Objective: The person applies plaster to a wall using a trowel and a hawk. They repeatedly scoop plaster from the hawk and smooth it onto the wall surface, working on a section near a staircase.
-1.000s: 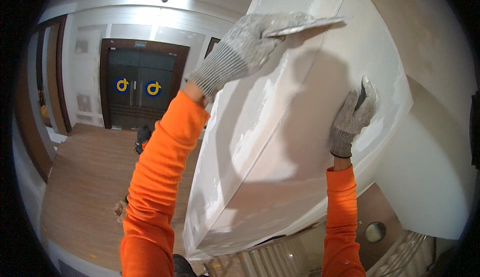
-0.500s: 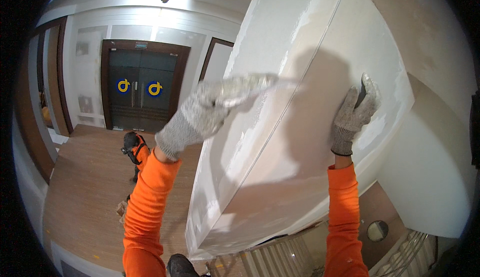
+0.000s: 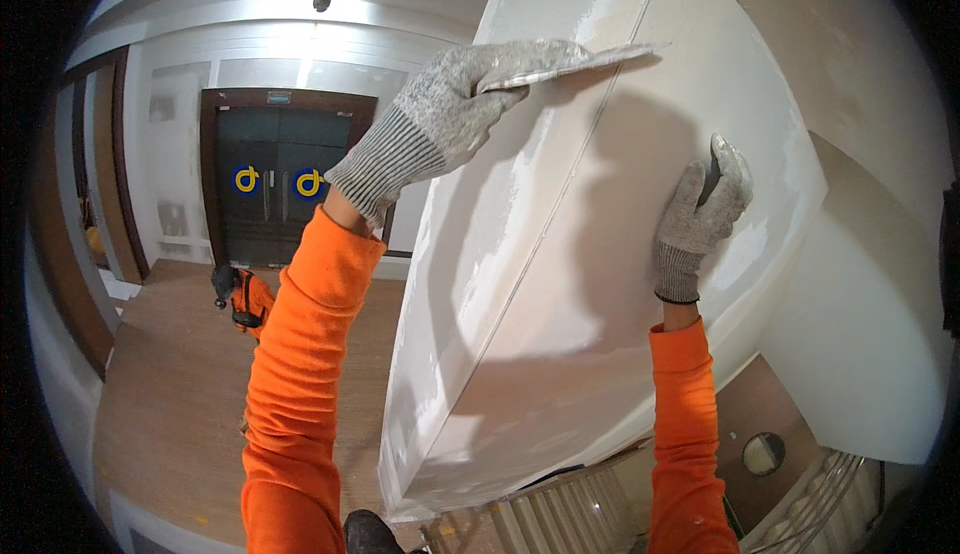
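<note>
My left hand [image 3: 455, 104], in a grey knit glove whitened with dust, is closed around a thin, flat, pale plate [image 3: 600, 59], which looks like a putty scraper. Its tip reaches across the corner edge [image 3: 570, 184] of a plasterboard box [image 3: 520, 284] patched with filler; I cannot tell if it touches. My right hand [image 3: 703, 204], in a matching glove, is on or just over the right face of the box. Its thumb stands apart from the fingers, with a dark patch showing between, and no held thing can be made out.
Far below on the left, a person in orange [image 3: 245, 299] stands on the brown floor [image 3: 190, 394]. Dark double doors [image 3: 285, 184] stand behind. Under my right arm are a ribbed pale panel [image 3: 560, 519] and a brown board with a round hole [image 3: 763, 454].
My left hand has risen with the flat plate, which now shows sharper and higher on the corner. My right hand has shifted slightly up and left. The person below has turned and moved left.
</note>
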Demonstrator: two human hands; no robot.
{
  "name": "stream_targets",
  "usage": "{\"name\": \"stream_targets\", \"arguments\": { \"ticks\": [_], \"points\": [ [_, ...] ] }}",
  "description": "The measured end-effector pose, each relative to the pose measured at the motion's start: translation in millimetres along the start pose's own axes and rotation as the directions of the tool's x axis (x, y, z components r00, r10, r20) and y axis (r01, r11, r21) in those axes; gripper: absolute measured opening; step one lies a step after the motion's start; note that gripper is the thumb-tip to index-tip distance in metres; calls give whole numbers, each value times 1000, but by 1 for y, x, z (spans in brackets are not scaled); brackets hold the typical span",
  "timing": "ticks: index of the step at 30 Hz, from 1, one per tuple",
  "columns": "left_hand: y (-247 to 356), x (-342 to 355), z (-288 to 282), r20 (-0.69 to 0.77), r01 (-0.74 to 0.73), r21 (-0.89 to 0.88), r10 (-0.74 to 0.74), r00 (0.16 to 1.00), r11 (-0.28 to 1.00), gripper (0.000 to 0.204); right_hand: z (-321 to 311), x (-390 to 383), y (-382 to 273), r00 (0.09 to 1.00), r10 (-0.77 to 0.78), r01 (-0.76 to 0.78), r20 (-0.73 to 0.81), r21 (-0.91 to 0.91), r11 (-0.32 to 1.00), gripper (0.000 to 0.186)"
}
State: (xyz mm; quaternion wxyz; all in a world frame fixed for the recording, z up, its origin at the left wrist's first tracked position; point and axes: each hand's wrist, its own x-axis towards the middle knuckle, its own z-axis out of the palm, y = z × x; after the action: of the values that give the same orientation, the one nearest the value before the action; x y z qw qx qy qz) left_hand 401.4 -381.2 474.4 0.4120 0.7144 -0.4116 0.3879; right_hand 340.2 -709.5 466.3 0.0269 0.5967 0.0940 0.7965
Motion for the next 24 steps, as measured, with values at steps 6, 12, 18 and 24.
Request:
{"name": "stream_targets", "arguments": {
  "ticks": [6, 12, 18, 24],
  "points": [
    [-2, -25, 4, -12, -193, -135, 194, 981, 972, 32, -3, 2, -2, 999, -40, 41, 18, -37, 998, 39],
    [5, -13, 25, -227, -202, 9, 199, 953, 979, 33, -2, 2, -4, 1000, -17, 17, -1, -5, 1000, 36],
    [9, 8, 28, -406, -354, 204, 408, 818, 912, 35, -3, 3, -3, 1000, -27, 27, -2, -7, 1000, 38],
    [-6, -19, 40, -364, -423, 28, 403, 840, 906, 37, -2, 3, -3, 1000, 0, 0, 8, 1, 1000, 40]
  ]
}}
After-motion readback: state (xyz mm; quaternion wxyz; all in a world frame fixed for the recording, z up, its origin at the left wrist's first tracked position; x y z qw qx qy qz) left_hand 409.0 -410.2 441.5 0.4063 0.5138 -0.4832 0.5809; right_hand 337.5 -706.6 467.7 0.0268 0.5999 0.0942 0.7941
